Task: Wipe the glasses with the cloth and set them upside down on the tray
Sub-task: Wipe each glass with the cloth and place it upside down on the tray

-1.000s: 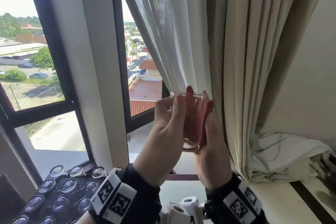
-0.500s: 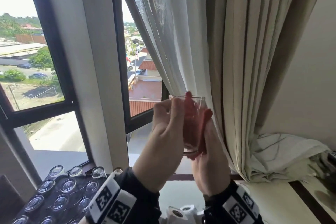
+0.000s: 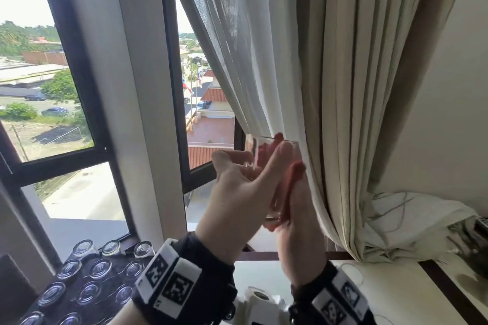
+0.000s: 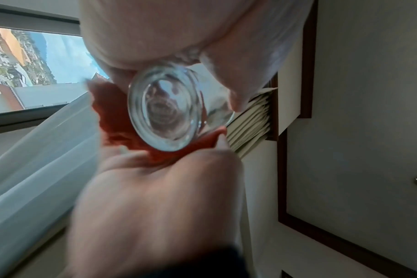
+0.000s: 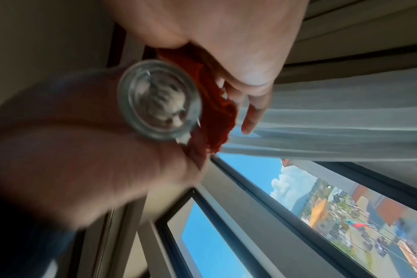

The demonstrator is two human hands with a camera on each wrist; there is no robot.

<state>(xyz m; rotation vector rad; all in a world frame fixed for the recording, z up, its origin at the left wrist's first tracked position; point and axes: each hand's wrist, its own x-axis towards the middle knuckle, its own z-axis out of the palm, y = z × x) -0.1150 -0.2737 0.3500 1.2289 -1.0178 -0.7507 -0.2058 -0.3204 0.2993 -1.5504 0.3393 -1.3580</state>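
Note:
I hold a clear glass (image 3: pixel 264 155) up in front of the window, rim upward. My left hand (image 3: pixel 250 166) grips its near side, fingers across the wall and thumb spread left. My right hand (image 3: pixel 298 206) presses a red cloth (image 3: pixel 297 171) against the far side, mostly hidden behind the left. The left wrist view shows the thick glass base (image 4: pixel 164 109) between my left hand (image 4: pixel 179 47) above and the red cloth (image 4: pixel 112 112) with my right hand (image 4: pixel 155 206) below. In the right wrist view my right hand (image 5: pixel 238 65) curls round the cloth (image 5: pixel 212 105) beside the base (image 5: pixel 160 103).
A dark tray (image 3: pixel 113 281) at lower left carries several glasses (image 3: pixel 87 295) standing upside down. A sheer curtain (image 3: pixel 250 74) and a beige curtain (image 3: pixel 356 113) hang just behind the hands. A crumpled white sheet (image 3: pixel 412 221) lies on the white ledge (image 3: pixel 396 293) at right.
My left hand has shifted its grip: the fingers now reach further across the glass and the thumb has spread left. The glass and cloth stay raised at about the same spot.

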